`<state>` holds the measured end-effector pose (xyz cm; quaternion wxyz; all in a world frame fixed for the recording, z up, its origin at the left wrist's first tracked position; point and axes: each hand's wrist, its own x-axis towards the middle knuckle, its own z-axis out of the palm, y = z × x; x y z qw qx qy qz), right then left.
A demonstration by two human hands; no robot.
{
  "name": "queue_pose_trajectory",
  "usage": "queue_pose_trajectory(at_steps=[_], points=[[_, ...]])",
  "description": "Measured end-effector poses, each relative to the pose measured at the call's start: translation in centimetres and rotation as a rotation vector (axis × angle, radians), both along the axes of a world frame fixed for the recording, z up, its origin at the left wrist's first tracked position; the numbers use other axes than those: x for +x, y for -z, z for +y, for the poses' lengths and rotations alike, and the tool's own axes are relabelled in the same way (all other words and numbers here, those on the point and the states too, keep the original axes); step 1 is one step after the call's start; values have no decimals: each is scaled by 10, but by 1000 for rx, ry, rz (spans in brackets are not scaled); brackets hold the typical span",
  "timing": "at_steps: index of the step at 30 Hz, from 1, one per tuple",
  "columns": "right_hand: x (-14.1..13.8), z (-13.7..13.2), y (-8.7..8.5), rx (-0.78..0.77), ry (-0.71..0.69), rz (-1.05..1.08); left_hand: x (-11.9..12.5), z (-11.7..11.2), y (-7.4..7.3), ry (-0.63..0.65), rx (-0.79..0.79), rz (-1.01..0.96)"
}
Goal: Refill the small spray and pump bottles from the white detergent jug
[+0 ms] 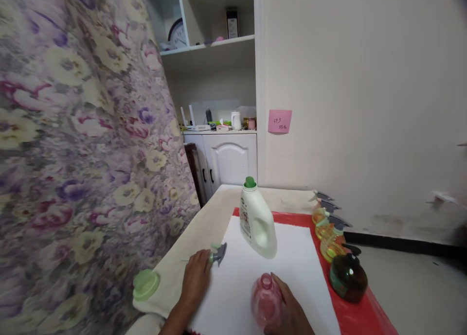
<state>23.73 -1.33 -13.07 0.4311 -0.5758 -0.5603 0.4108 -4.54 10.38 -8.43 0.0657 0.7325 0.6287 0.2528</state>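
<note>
My right hand (294,309) is closed around the side of a clear pink bottle (267,300) with an uncovered neck, near the front of the white sheet (229,296). At the sheet's left edge, my left hand (197,275) is curled over a grey and green trigger sprayer head (219,254), its thin tube showing beyond the fingers. Upright behind both hands stands a pale green detergent jug (258,223) with a green spout. A light green cap (145,284) lies on the table's left corner.
Several yellowish spray bottles (331,245) line the right side of the red cloth (350,313), with a dark round bottle (348,277) nearest me. A floral curtain (91,155) hangs close on the left. Behind the table are a wall (346,82) and a white cabinet (233,157).
</note>
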Motion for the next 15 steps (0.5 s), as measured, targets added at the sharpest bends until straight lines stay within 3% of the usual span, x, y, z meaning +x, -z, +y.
queue_pose_trajectory(at_steps=[4, 7, 15], points=[[-1, 1, -1, 15, 11, 18, 10, 9, -1, 41, -61, 124], [-1, 2, -3, 14, -5, -1, 14, 12, -9, 70, -97, 161], [2, 3, 1, 21, -38, -29, 23, -8, -57, 155, -34, -36]])
